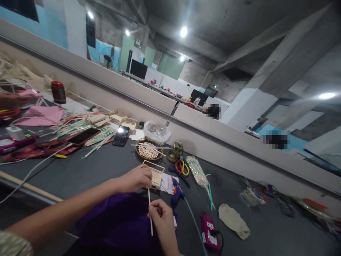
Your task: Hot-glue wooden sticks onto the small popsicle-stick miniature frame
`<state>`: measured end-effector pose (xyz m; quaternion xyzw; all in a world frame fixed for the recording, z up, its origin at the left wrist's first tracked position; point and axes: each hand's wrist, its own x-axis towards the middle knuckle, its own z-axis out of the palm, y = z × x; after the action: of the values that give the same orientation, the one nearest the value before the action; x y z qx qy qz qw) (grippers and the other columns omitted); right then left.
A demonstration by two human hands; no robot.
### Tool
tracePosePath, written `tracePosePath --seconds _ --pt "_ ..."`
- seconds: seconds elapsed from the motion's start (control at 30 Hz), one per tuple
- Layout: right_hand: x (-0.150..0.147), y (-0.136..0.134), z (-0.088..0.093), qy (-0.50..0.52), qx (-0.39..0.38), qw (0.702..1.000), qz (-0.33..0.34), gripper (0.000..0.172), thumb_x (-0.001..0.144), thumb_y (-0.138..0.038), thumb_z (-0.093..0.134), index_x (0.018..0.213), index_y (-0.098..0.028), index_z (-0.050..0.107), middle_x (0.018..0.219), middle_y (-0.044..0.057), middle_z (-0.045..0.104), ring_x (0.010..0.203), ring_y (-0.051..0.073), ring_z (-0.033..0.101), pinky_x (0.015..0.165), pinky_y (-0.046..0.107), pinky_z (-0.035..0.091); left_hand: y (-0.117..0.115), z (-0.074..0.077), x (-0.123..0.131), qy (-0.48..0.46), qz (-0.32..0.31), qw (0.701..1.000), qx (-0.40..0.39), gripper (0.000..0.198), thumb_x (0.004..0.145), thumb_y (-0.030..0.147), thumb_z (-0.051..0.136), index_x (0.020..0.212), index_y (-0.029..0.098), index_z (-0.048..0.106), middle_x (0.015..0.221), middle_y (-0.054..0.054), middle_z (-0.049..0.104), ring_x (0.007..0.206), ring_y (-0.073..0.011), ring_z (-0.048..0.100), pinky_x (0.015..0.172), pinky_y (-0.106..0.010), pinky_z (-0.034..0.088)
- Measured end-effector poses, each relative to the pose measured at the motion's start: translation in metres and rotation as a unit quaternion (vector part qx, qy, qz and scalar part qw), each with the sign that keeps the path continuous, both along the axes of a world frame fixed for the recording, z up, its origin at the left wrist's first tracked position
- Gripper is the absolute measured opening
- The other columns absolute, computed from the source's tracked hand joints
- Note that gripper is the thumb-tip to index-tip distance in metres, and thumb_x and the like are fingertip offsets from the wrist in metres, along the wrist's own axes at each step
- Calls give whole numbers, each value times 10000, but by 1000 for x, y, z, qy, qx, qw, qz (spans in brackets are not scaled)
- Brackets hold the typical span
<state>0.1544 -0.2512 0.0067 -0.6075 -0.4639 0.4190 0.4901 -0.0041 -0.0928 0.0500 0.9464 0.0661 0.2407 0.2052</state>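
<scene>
A thin wooden stick [151, 227] runs down toward me between both hands. My left hand [137, 177] is closed at its upper end, right beside a small wooden stick-built model [157, 176], and partly covers that model. Lower down, my right hand [162, 215] pinches the same stick between thumb and fingers. A blue hot glue gun [177, 192] lies just right of the model, partly over a piece of printed white paper [167, 184]. Behind the model stands a basket [137, 152] of short cut sticks [148, 150].
Scissors [182, 168], a bag of sticks [196, 170] and a purple power strip [210, 231] lie to the right. Leftward are a phone [121, 136], another phone [84, 136] and loose stick bundles [103, 133]. Another person's hand [12, 100] shows far left. A low partition [149, 101] runs behind.
</scene>
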Motion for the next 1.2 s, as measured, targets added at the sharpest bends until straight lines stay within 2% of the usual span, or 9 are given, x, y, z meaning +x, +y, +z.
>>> tracePosePath --seconds 0.1,0.2,0.27,0.37,0.53,0.8,0.93,1.07,1.2 --pt "-12 4 -22 48 -1 998 -32 244 744 -387 704 696 -170 604 525 -19 581 449 91 448 436 191 302 -2 -28 -25 -99 135 978 -121 314 861 371 591 1153 270 646 1251 -92 583 1157 -249 504 1008 -377 352" --pt "-13 10 -41 127 27 984 -124 307 760 -467 669 711 -186 556 594 -8 623 414 74 427 377 172 280 7 -64 -37 -200 307 864 -345 489 831 555 547 1177 214 603 1161 -107 618 1030 -252 595 924 -391 446" --pt "-11 15 -50 184 34 965 -182 323 764 -501 647 772 -192 553 718 32 687 508 114 548 395 174 361 14 -85 -36 -201 337 759 -520 633 752 672 559 1156 184 586 1108 -121 648 938 -263 645 838 -402 495" --pt "-11 27 -60 251 30 942 -222 363 732 -518 658 861 -198 542 933 98 722 796 222 682 517 254 518 24 -103 -27 -225 335 710 -577 694 756 730 497 1172 180 570 1248 -169 606 1085 -293 610 857 -419 492" --pt "-13 46 -76 233 65 939 -246 386 724 -502 641 930 -179 593 1138 136 663 1046 274 656 683 316 573 35 -100 -5 -242 288 715 -588 736 810 747 369 1244 184 563 1330 -166 581 1235 -265 532 1003 -415 410" --pt "-3 70 -78 190 98 957 -195 390 708 -522 644 866 -169 600 1070 132 689 992 262 681 706 325 570 5 -105 -16 -247 280 746 -551 741 791 755 380 1121 141 632 1204 -137 653 1102 -265 605 986 -402 427" --pt "-3 70 -77 154 115 965 -178 385 713 -537 651 820 -178 562 951 128 720 836 247 708 638 322 552 -12 -119 -28 -267 304 801 -441 556 829 628 455 1089 171 637 1095 -100 677 1017 -259 625 929 -415 469" --pt "-9 55 -79 77 158 961 -213 372 760 -557 614 830 -195 564 810 72 712 672 203 663 637 309 509 -17 -129 -31 -282 309 822 -386 424 745 429 632 1087 178 626 1084 -103 644 1041 -269 604 951 -410 461" --pt "-13 44 -79 8 201 945 -256 341 820 -533 555 893 -203 597 837 57 682 769 203 628 769 303 455 -15 -134 -28 -273 325 847 -320 391 714 246 621 1102 202 615 1086 -94 629 1047 -262 596 945 -413 467"
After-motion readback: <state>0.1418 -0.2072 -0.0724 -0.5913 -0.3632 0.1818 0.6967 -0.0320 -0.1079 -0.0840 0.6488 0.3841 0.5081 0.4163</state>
